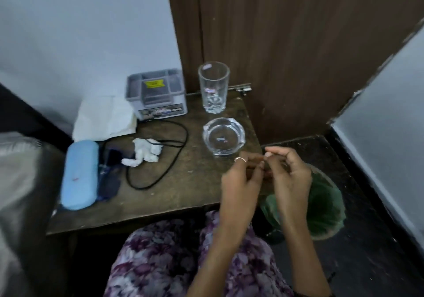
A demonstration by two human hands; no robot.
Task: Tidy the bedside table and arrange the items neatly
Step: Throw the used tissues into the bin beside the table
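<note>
Brown and small, something I cannot identify sits pinched between my left hand [241,177] and right hand [290,172], both fingertip grips pressed on it, above the worktop [183,182] edge near the green-lined bin [325,207]. It seems light. Beside it, the glass ashtray [223,137] looks heavy, slippery, fragile: I'd hold its rim.

Purple floral garment [160,257], finger ring [240,159]
</note>
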